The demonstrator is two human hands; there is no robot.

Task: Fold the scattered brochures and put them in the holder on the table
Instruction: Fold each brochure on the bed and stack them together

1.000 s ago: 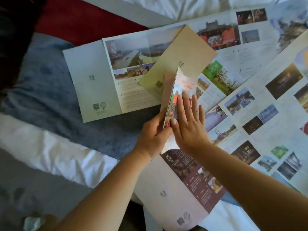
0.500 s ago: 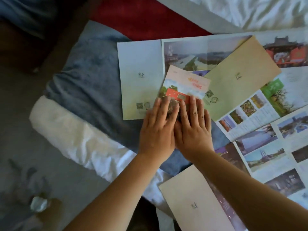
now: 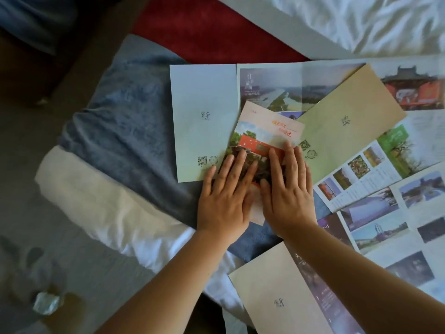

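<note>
**Q:** What is shown, read from the left?

**A:** A blue blanket (image 3: pixel 120 131) is spread at 9 o'clock over white bedding (image 3: pixel 96 201). On it a pale green opened brochure (image 3: pixel 202 104) is laid, and this is overlapped by the folded brochure (image 3: pixel 267 131) with the red-and-green cover.

**Q:** How are the hands set?

**A:** The left hand (image 3: pixel 224 201) is laid flat, fingers straight, on the lower left of the folded brochure. The right hand (image 3: pixel 286 194) is pressed flat just beside it. Nothing is gripped by either hand.

**Q:** Which relation governs the coming move?

**A:** The folded brochure's long axis is run from 7 to 1 o'clock. Its near end is covered by the palms, and its far half is exposed at 12 o'clock of the fingertips. It is reached equally by both hands. The crease is judged to be under flattening, so an edge must be taken before lifting.

**Q:** Where is room offered?

**A:** An olive-tan brochure (image 3: pixel 349 121) is touched at 2 o'clock, and unfolded photo sheets (image 3: pixel 385 213) are crowded from 3 to 5 o'clock. Bare blanket is offered at 8 o'clock. No holder is seen, so the direction of carry cannot be told.
</note>
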